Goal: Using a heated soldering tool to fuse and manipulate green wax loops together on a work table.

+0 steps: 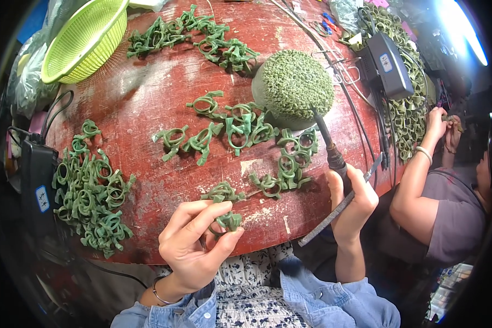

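My left hand (194,249) pinches a small green ring piece (228,220) between thumb and fingers, just over the table's near edge. Another green ring piece (222,191) shows right beyond those fingertips; whether it is held too, I cannot tell. In my right hand (356,205) is a dark pen-shaped tool like a soldering iron (333,156), its thin tip against a round block with a crumbly green top (298,85). A flat grey file-like strip (333,218) also sits in that hand, slanting down to the left.
Loose green rings (238,128) lie mid-table, with a heap (93,202) at left and more (197,35) at the back. A lime-green basket (85,44) stands back left. Black power boxes (391,65) with cables are at the right. A co-worker's arm (421,180) reaches in there.
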A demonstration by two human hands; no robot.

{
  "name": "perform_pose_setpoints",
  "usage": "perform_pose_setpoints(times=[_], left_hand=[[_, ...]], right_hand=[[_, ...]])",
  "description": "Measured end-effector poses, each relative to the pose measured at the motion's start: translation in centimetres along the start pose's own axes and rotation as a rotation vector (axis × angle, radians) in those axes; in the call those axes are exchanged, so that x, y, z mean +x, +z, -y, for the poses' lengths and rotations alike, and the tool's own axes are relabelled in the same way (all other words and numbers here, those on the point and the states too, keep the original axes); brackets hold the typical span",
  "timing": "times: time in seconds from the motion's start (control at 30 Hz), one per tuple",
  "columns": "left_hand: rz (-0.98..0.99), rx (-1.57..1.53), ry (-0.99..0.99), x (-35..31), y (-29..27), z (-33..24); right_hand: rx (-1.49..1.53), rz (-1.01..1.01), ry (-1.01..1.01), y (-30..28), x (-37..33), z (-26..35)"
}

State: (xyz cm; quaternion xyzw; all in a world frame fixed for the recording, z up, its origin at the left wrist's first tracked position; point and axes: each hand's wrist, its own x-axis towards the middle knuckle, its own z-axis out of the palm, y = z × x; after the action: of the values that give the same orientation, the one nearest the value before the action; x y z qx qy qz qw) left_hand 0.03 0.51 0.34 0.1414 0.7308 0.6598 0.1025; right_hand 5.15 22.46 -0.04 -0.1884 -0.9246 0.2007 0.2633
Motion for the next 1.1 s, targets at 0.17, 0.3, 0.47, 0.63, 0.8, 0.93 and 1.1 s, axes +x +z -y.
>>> perform_pose_setpoints(times=[0.17, 0.3, 0.47, 0.63, 0.8, 0.93, 1.1], left_hand=[[0.01, -0.012, -0.004, 0.13, 0.02, 0.05], [-0.034, -0.026, 0.03, 0.12, 0.09, 0.18], [-0.03, -0.057, -0.008, 0.06, 0.11, -0.13], [-0.024, -0.059, -0.007, 0.12, -0.03, -0.22], [-0.028, -0.064, -0.001, 0.11, -0.05, -0.23], [-0.021, -0.048, 0.004, 0.13, -0.07, -0.19], [-0.058, -0.015, 0.075, 0.34, 0.03, 0.33]], right_hand=[[-0.016, -0.003, -0.013, -0.02, 0.2, 0.14], [-0.005, 0.014, 0.03, 0.11, 0.01, -0.08], [0.011, 0.026, 0.036, 0.06, 0.16, -0.05], [0.019, 0.036, 0.046, -0.06, 0.13, -0.03], [0.056, 0.017, 0.106, -0.22, -0.3, -0.36], [0.012, 0.008, 0.014, 0.0, -0.15, -0.44], [0.023, 0.015, 0.057, -0.08, -0.23, -0.35]])
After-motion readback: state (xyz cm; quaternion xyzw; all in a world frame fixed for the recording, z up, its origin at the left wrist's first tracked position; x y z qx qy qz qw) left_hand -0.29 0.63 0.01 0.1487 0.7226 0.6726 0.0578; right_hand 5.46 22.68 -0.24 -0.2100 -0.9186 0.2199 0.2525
